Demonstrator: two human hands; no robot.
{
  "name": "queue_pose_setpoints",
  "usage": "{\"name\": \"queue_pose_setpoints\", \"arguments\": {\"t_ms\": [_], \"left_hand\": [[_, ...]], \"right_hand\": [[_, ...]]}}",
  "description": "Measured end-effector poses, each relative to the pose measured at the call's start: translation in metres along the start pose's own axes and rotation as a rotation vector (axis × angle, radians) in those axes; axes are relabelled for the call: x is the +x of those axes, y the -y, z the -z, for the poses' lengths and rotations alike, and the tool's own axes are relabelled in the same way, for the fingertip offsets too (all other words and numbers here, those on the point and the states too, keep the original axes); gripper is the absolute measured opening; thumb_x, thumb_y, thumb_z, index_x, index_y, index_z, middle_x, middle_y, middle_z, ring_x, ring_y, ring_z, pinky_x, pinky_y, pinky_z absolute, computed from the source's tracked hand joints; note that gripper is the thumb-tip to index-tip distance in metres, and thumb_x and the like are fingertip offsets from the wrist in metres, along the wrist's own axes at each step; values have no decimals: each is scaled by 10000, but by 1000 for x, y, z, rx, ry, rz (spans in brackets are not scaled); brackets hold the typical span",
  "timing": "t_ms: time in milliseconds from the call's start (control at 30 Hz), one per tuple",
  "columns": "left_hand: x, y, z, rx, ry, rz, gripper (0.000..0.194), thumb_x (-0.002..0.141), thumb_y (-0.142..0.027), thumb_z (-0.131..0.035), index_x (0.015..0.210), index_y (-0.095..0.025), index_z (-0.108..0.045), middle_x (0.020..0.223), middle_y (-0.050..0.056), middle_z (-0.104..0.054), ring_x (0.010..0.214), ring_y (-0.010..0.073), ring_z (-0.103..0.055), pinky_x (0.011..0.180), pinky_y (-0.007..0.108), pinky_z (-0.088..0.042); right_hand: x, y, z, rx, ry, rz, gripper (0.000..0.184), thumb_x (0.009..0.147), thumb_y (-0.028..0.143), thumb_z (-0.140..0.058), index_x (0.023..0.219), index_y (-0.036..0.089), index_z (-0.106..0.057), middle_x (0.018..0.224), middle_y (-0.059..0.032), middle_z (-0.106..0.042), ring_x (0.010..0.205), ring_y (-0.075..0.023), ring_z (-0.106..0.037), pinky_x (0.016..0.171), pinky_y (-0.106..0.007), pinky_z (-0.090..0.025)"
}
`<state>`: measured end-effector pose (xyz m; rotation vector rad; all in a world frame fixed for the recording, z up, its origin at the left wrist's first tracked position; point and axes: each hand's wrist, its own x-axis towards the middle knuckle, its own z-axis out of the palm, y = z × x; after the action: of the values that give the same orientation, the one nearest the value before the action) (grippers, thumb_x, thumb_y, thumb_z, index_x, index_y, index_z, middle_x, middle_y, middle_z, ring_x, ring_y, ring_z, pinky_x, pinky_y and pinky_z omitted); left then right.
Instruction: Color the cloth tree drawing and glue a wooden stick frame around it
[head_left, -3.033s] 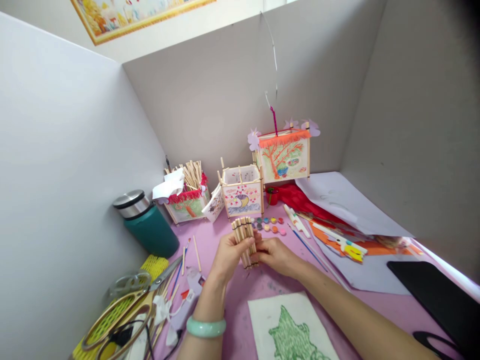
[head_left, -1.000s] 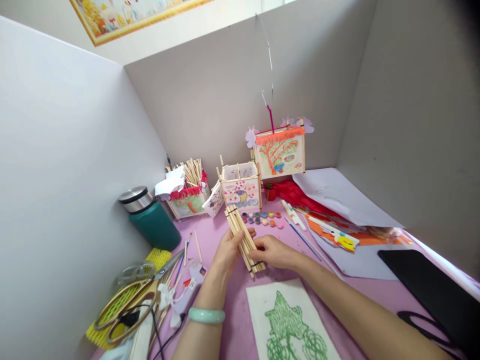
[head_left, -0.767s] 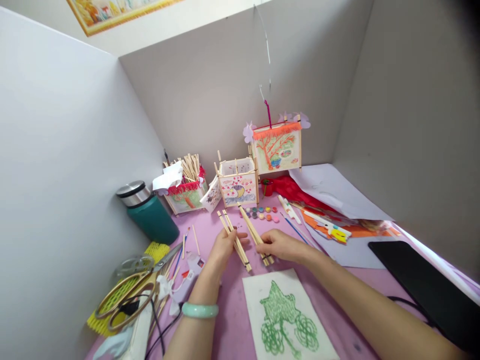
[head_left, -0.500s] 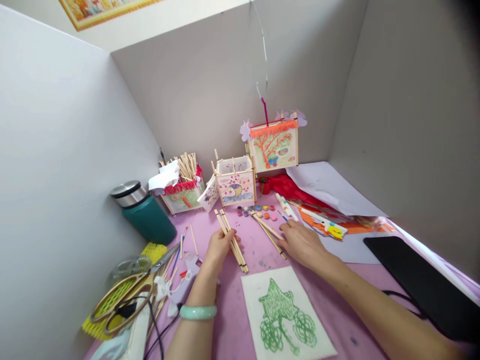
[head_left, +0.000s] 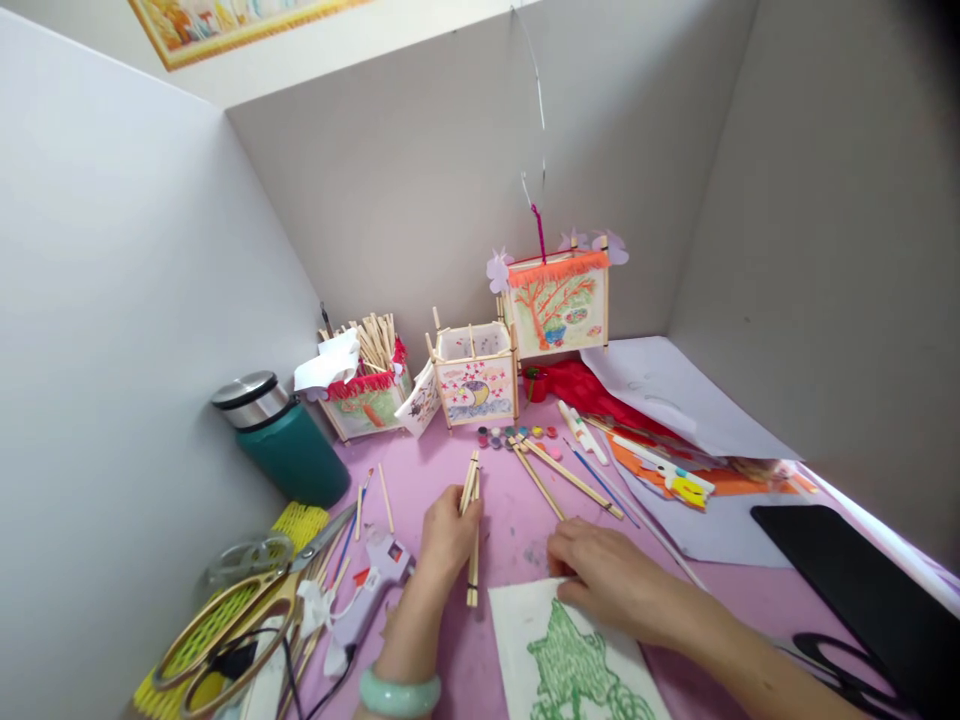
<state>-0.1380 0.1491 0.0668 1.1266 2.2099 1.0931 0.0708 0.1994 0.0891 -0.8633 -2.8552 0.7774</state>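
My left hand (head_left: 448, 540) is closed around thin wooden sticks (head_left: 473, 570), bound at the top with dark bands. They stand close together, pointing away from me. My right hand (head_left: 600, 572) has curled fingers over the upper edge of a white sheet with a green star-topped drawing (head_left: 566, 655). One wooden stick (head_left: 538, 482) runs under or up to its fingertips; whether they grip it or the sheet is hidden. Another bound pair of sticks (head_left: 581, 478) lies slanted beyond the hand, crossing the first at the far end.
Small paint pots (head_left: 517, 437) and a decorated stick-frame box (head_left: 478, 392) stand behind. Left are a green bottle (head_left: 292, 450), scissors (head_left: 262, 610) and a glue gun (head_left: 371, 580). A lantern (head_left: 562, 305) hangs at the back. Right lie markers (head_left: 581, 432) and a black slab (head_left: 855, 590).
My left hand has turned its sticks more upright. My right hand has come nearer, onto the drawing's upper edge. One pair of sticks at right now lies spread further rightward.
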Motion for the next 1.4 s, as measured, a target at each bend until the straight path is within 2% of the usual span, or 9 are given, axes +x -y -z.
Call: {"name": "queue_pose_setpoints", "arguments": {"t_ms": [233, 467, 533, 667, 833, 1100, 1233, 1333, 1400], "left_hand": [[-11, -7, 1, 146, 133, -16, 141, 720, -287, -533, 672, -182, -614, 552, 18, -588, 563, 167, -527, 545, 246, -289], [-17, -10, 4, 122, 238, 41, 197, 727, -295, -505, 551, -206, -509, 445, 5, -547, 453, 162, -548, 496, 242, -337], [-19, -8, 1, 72, 306, 88, 152, 727, -299, -496, 600, -215, -489, 439, -2, -559, 387, 167, -546, 437, 241, -348], [-22, -4, -4, -39, 436, 154, 89, 742, -297, -459, 691, -225, -444, 448, -4, -581, 350, 189, -565, 340, 236, -356], [-16, -3, -2, -97, 418, 156, 163, 802, -357, -400, 714, -219, -398, 466, 1, -588, 334, 172, -561, 320, 229, -376], [-14, -3, 5, -19, 316, 105, 99, 728, -264, -506, 725, -207, -426, 528, -20, -584, 326, 124, -535, 335, 200, -358], [-18, -5, 2, 64, 304, 102, 149, 665, -200, -535, 782, -206, -443, 589, -13, -605, 377, 153, -581, 341, 214, -388], [-20, -6, -3, -14, 328, 148, 225, 653, -173, -528, 853, -208, -431, 585, -20, -597, 403, 186, -605, 325, 233, -408], [-22, -8, -8, -96, 346, 176, 252, 669, -165, -513, 897, -202, -415, 545, -30, -578, 417, 198, -614, 334, 242, -428]], "right_hand": [[-7, -24, 20, 30, 0, -71, 63, 747, 198, -505, 723, 213, -561, 711, -13, -626, 661, -161, -546, 550, -251, -284], [-5, -55, 45, -250, -370, -488, 145, 818, 259, -441, 822, 216, -579, 783, -77, -675, 725, -240, -617, 534, -279, -275], [-6, -56, 50, -175, -461, -441, 150, 828, 282, -436, 827, 224, -574, 814, -63, -677, 747, -231, -619, 562, -284, -320], [-9, -57, 53, 100, -465, -305, 151, 819, 284, -432, 819, 235, -576, 787, -13, -673, 728, -192, -611, 623, -274, -391], [-6, -61, 49, 170, -540, -360, 187, 812, 312, -433, 875, 226, -587, 807, -18, -681, 740, -194, -615, 636, -273, -408], [-3, -66, 40, 34, -410, -454, 242, 809, 352, -473, 968, 225, -604, 791, -38, -682, 767, -231, -614, 608, -297, -365], [-3, -60, 44, 362, -397, -358, 255, 791, 389, -513, 940, 200, -596, 767, -34, -650, 692, -188, -603, 574, -276, -406], [-2, -52, 45, 771, -390, -300, 345, 781, 438, -551, 1032, 200, -541, 794, -30, -630, 642, -176, -602, 471, -247, -415], [-2, -46, 43, 990, -398, -231, 418, 778, 447, -584, 1116, 217, -496, 863, -35, -639, 697, -185, -626, 499, -252, -460]]}}
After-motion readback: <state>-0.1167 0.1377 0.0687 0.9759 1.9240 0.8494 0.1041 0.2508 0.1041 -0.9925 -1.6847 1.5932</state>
